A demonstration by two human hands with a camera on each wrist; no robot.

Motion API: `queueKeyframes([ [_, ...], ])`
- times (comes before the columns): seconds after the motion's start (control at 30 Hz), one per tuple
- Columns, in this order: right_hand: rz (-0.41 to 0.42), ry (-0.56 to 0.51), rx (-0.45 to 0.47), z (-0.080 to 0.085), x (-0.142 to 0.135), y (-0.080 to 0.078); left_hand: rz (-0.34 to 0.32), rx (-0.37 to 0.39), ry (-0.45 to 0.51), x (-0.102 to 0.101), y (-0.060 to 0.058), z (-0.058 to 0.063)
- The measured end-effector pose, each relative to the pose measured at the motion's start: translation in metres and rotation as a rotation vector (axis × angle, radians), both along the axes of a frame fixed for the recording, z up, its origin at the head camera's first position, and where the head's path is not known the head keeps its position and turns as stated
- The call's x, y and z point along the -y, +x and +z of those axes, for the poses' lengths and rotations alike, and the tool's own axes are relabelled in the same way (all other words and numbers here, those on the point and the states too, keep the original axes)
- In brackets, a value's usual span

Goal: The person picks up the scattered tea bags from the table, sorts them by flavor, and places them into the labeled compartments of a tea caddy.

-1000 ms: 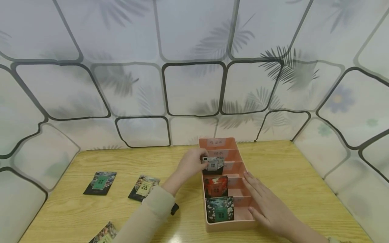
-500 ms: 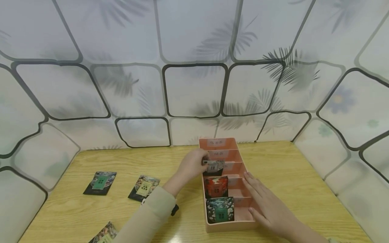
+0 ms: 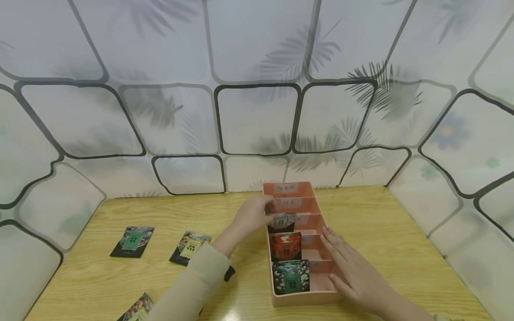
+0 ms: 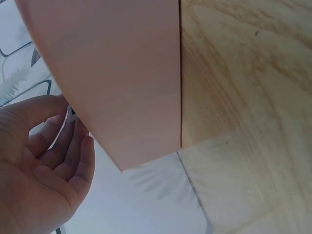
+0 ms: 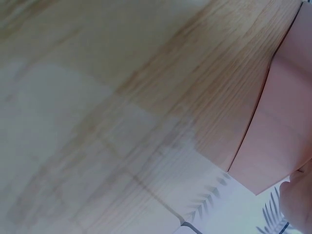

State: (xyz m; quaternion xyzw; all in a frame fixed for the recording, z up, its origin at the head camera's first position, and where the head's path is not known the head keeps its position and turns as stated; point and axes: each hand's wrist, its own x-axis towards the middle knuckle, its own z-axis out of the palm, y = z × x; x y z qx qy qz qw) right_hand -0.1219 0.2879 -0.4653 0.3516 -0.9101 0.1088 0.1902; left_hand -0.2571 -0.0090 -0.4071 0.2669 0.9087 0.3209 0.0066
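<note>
far left on the wooden table (image 3: 361, 203), a green-labelled packet (image 3: 132, 241) lies flat. nearer the front edge, a second packet (image 3: 138, 310) pokes out, partly covered by the pale sleeve (image 3: 196, 281). next along, a yellow-labelled packet (image 3: 190, 246) lies just beside that same sleeve, and a dark band (image 3: 229, 273) shows below the cuff.

here's the left hand (image 3: 253, 216), at the left rim of the pink box (image 3: 305, 299)! its fingers and thumb are bent in, right at the left edge of the grey packet (image 3: 283, 222); whether they pinch it or only sit beside it, i can't tell, even from the left wrist view.

inside the box, five compartments run front to back: grey packet in the middle one, red packet (image 3: 286, 246) in the next one nearer, teal packet (image 3: 291, 277) in the nearest, all three leaning at the left side. handwritten labels (image 3: 290, 203) show on the dividers.

and over on the right, the right hand (image 3: 355, 274) rests against the box's right wall, fingers extended, gripping nothing.
</note>
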Motion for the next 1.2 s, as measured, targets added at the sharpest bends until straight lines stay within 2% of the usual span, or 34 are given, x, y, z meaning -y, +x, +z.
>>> queueKeyframes([
  [0.17,0.014,-0.014,-0.011,-0.001,0.0,0.0,0.003,-0.001,0.022,0.005,-0.001,0.006],
  [0.37,0.035,-0.037,-0.049,0.0,0.0,-0.001,0.002,-0.049,0.06,0.014,0.001,0.017],
  [0.53,0.033,-0.036,-0.05,0.0,0.0,-0.001,-0.003,-0.1,0.075,0.024,0.005,0.027],
  [0.77,0.043,-0.041,-0.067,-0.001,0.0,-0.002,-0.004,-0.157,0.047,0.043,0.014,0.043],
  [1.2,0.04,-0.035,-0.075,0.001,-0.001,-0.003,0.035,-0.134,0.061,0.082,0.035,0.059],
])
